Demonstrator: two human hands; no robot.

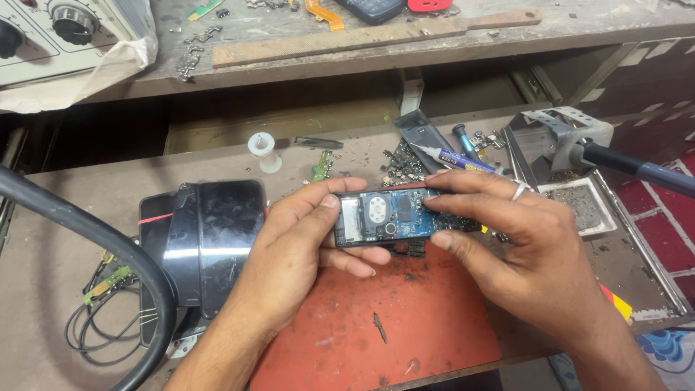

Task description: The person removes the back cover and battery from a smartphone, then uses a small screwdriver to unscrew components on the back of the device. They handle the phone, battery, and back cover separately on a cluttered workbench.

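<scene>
An opened small phone with a blue circuit board and a round white part showing lies across both my hands, above a red work mat. My left hand grips its left end, thumb on the top edge and fingers underneath. My right hand, a ring on one finger, holds the right end with fingertips pressed on the board.
A stack of black phones lies to the left beside a thick black cable and thin wires. Behind are a glue tube, tweezers, a white spool, loose parts, and a soldering iron in its stand at right.
</scene>
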